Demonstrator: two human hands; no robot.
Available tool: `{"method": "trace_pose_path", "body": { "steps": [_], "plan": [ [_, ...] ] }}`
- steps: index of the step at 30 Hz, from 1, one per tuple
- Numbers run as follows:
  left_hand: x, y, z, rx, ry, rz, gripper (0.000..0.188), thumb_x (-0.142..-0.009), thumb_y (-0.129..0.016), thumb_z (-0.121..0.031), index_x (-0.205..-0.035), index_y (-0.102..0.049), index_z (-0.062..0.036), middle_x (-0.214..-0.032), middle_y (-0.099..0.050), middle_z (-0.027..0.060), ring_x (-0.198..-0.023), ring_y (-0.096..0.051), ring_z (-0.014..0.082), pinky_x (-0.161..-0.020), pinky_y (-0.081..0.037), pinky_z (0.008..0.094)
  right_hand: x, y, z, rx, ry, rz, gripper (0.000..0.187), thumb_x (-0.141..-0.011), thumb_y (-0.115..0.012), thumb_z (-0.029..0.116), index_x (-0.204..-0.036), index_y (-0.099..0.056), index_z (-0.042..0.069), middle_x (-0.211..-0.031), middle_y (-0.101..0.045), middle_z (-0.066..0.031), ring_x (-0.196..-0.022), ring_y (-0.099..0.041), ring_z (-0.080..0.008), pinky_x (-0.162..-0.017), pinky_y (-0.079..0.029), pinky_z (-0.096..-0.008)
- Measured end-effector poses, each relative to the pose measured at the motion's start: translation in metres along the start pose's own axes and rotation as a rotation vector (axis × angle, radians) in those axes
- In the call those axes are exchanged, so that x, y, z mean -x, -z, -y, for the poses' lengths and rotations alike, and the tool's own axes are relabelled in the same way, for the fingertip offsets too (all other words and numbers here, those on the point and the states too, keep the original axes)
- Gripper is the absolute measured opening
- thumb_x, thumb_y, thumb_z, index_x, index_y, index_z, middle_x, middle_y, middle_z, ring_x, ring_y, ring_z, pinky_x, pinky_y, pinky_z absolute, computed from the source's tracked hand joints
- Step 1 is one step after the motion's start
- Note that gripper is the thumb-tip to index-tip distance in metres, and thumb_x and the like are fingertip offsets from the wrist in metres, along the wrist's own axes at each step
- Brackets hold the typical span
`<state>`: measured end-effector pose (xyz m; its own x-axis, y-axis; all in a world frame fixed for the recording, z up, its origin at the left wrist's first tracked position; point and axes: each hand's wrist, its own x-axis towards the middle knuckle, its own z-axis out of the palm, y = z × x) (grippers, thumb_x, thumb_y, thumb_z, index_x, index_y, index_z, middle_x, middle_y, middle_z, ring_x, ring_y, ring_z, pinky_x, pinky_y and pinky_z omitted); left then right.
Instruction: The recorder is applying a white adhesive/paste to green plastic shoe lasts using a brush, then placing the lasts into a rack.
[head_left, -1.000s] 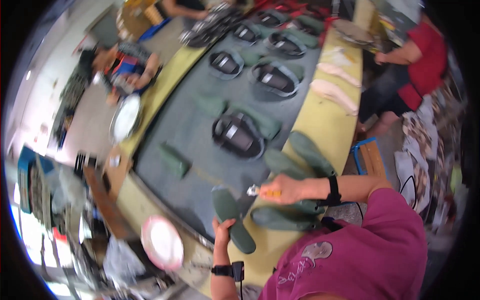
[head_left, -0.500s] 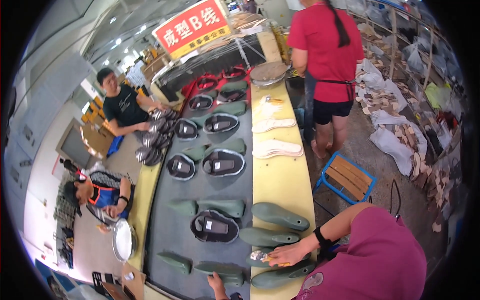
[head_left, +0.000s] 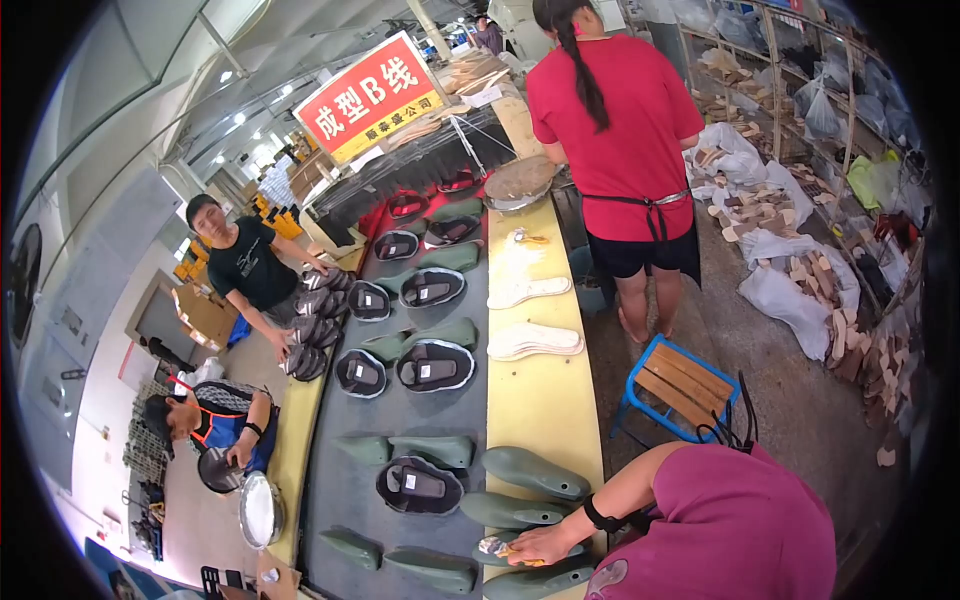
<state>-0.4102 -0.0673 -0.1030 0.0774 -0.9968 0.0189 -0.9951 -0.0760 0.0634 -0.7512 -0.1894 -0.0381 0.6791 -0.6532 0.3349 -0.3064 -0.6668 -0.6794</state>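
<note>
My right hand [head_left: 545, 545] rests at the near end of the yellow bench edge [head_left: 540, 400], with a black band on its wrist. Its fingers are closed on a small orange and white object [head_left: 496, 547], held against a green shoe last [head_left: 500, 510]. More green lasts lie around it: one just beyond it [head_left: 535, 472] and one below it [head_left: 540, 582]. A black shoe upper on a last [head_left: 420, 485] sits on the grey belt [head_left: 365, 480] to the left. My left hand is out of the picture.
A person in a red shirt [head_left: 610, 110] stands at the bench's far end. White insoles [head_left: 535, 340] lie mid-bench. Across the belt stand a person in black [head_left: 245, 265] and a seated person [head_left: 215, 420]. A blue stool [head_left: 685, 385] and white bags [head_left: 790, 290] are on my right.
The view has tilted up from the bench to take in the whole line. My left hand, seen at the lower edge before, has left the picture. My right hand stays on the lasts.
</note>
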Motion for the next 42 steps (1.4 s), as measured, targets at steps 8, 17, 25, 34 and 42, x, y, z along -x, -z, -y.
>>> {"method": "trace_pose_path", "body": {
  "steps": [8, 17, 25, 34, 42],
  "plan": [
    [0.016, -0.005, -0.023, -0.037, 0.044, -0.015, 0.059, -0.092, -0.029, -0.039, -0.134, -0.026, 0.0035, -0.127, -0.037, 0.0263, -0.117, -0.036, 0.0371, -0.095, -0.031, 0.0457, -0.002, -0.002, -0.002, -0.050, -0.008, 0.002, 0.021, -0.076, -0.053, 0.007, -0.092, -0.040, 0.005, -0.088, -0.046, -0.0155, -0.085, -0.050, -0.0345, -0.072, -0.039, -0.0429],
    [0.031, -0.013, -0.025, -0.072, 0.083, 0.003, 0.060, -0.092, -0.029, -0.039, -0.135, -0.023, 0.0031, -0.135, -0.026, 0.0258, -0.125, -0.025, 0.0377, -0.101, -0.023, 0.0463, 0.000, 0.000, 0.001, -0.025, -0.016, 0.018, 0.019, -0.076, -0.052, 0.006, -0.092, -0.043, 0.006, -0.088, -0.049, -0.0149, -0.087, -0.052, -0.0340, -0.072, -0.041, -0.0433],
    [0.042, -0.023, -0.012, 0.034, 0.188, 0.072, 0.075, -0.088, -0.039, -0.050, -0.137, -0.016, 0.0018, -0.142, -0.017, 0.0244, -0.132, -0.016, 0.0367, -0.108, -0.015, 0.0462, -0.002, -0.001, 0.008, 0.247, -0.052, 0.068, 0.020, -0.076, -0.052, 0.013, -0.094, -0.043, 0.007, -0.090, -0.050, -0.0185, -0.085, -0.053, -0.0364, -0.070, -0.042, -0.0456],
    [0.043, -0.049, -0.014, 0.491, 0.135, -0.331, 0.054, -0.090, -0.036, -0.036, -0.129, -0.038, 0.0019, -0.135, -0.032, 0.0255, -0.125, -0.032, 0.0380, -0.101, -0.025, 0.0478, -0.002, 0.000, 0.028, 0.261, -0.184, 0.118, 0.034, -0.069, -0.057, 0.002, -0.100, -0.045, 0.007, -0.095, -0.046, -0.0186, -0.092, -0.049, -0.0358, -0.074, -0.041, -0.0438],
    [0.055, 0.001, -0.033, 0.081, 0.129, -0.189, 0.054, -0.089, -0.037, -0.035, -0.129, -0.038, 0.0015, -0.135, -0.033, 0.0253, -0.125, -0.033, 0.0368, -0.101, -0.025, 0.0469, 0.000, -0.005, 0.034, 0.215, -0.203, 0.126, 0.031, -0.069, -0.055, 0.000, -0.097, -0.042, 0.004, -0.093, -0.043, -0.0181, -0.089, -0.047, -0.0353, -0.075, -0.040, -0.0434]
  ]
}}
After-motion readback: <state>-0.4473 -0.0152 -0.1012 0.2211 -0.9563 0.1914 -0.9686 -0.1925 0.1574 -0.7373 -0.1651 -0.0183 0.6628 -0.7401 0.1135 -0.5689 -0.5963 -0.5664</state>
